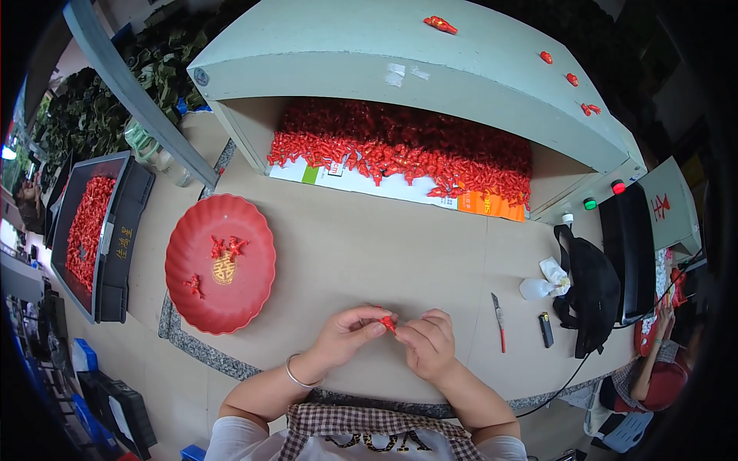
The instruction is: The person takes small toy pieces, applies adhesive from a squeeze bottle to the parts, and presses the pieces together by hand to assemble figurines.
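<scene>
My left hand and my right hand meet over the table's front edge, both pinching one small red plastic piece between their fingertips. A metal bangle circles my left wrist. To the left lies a red scalloped plate holding three similar red pieces. A large heap of red pieces fills the open front of a pale green hopper at the back.
A black tray of red pieces sits at far left. A small knife, a lighter, a white bottle and a black bag lie to the right. Another person sits at the lower right.
</scene>
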The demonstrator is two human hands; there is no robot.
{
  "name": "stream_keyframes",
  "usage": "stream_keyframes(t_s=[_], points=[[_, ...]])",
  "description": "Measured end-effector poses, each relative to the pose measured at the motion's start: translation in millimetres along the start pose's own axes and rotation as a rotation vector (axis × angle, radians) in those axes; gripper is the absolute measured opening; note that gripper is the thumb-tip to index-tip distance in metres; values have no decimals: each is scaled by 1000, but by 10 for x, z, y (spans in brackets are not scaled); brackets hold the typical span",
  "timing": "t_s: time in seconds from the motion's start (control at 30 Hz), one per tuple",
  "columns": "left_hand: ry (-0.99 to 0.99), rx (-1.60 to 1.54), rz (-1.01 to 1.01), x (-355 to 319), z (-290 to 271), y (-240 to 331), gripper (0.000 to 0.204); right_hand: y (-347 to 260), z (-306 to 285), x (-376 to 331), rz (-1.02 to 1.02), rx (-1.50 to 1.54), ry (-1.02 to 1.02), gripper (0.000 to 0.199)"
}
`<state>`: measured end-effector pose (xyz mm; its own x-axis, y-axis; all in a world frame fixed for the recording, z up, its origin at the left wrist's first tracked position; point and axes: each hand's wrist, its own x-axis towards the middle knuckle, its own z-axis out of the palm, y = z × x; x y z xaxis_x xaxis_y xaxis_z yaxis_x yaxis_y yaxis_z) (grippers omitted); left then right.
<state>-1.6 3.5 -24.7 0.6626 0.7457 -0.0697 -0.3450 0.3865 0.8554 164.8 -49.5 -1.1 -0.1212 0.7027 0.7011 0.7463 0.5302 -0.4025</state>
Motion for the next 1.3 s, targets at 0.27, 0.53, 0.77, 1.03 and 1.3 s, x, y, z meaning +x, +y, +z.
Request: stream_keyframes(t_s=[0.27, 0.53, 0.77, 1.03, 1.3], points=[[35, 1, 86, 13, 42, 18, 21, -19, 73, 45, 174, 206, 51, 16], [-10, 64, 228, 22, 37, 0, 21, -30, 17, 65, 168, 167, 54, 17], [-40, 270, 191, 21, -20, 40, 20, 37, -25, 56, 62, 49, -6, 13], [-45, 244, 141, 22, -52, 23, 18, 56, -14, 53, 73, 85, -35, 12], [-43, 288, 152, 8, -35, 82, 17, 36, -2, 36, 82, 115, -27, 13]])
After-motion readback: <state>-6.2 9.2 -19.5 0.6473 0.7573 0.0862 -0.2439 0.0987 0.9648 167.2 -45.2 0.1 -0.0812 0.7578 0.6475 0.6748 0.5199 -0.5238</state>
